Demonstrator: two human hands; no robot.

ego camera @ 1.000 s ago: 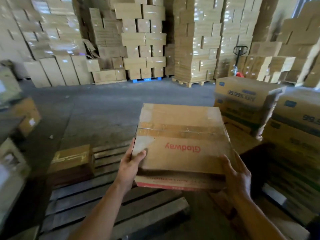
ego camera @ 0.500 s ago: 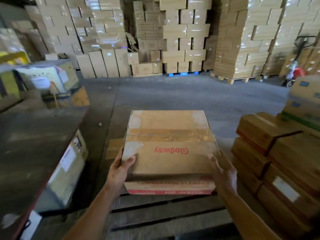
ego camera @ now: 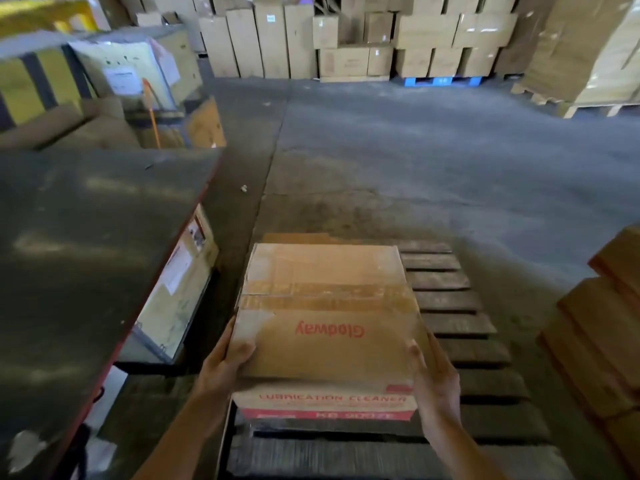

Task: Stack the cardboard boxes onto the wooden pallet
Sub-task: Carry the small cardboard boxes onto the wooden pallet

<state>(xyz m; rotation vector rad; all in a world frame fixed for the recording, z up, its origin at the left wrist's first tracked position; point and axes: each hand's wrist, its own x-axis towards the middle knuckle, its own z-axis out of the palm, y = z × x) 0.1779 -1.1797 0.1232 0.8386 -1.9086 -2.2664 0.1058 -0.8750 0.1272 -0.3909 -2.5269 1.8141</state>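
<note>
- Far left: a yellow-and-black striped barrier (ego camera: 34, 81) and a wrapped crate (ego camera: 121, 71) bearing a paper label, both well away from the work.
- Near left: a dark table (ego camera: 86, 254) with a red edge stands just beside the pallet. Labelled cartons sit below its edge.
- Left hand (ego camera: 225, 362): it grasps the near-left corner of the cardboard box (ego camera: 329, 313), thumb on the top face and fingers down the side.
- The box, printed "Glodway" on top and "LUBRICATION CLEANER" on its near face, sits level over the left part of the wooden pallet (ego camera: 460, 323). Whether its underside already touches the slats cannot be told.
- A thin strip of brown cardboard (ego camera: 311, 238) shows just past the box's far edge. It may be another box on the pallet, though too little of it shows to be sure.
- Right hand (ego camera: 436, 379): it grasps the near-right side of the box, thumb at the top edge and fingers along the side.
- To the right of the box the pallet's slats show bare wood, so the stacking looks barely begun: this box is at most among the first.
- Right edge: a stack of brown boxes (ego camera: 595, 341) stands near the pallet, probably the supply left to move.
- Far across the concrete floor (ego camera: 415, 168): tall walls of stacked cartons (ego camera: 346, 46), some on a blue pallet (ego camera: 440, 80).
</note>
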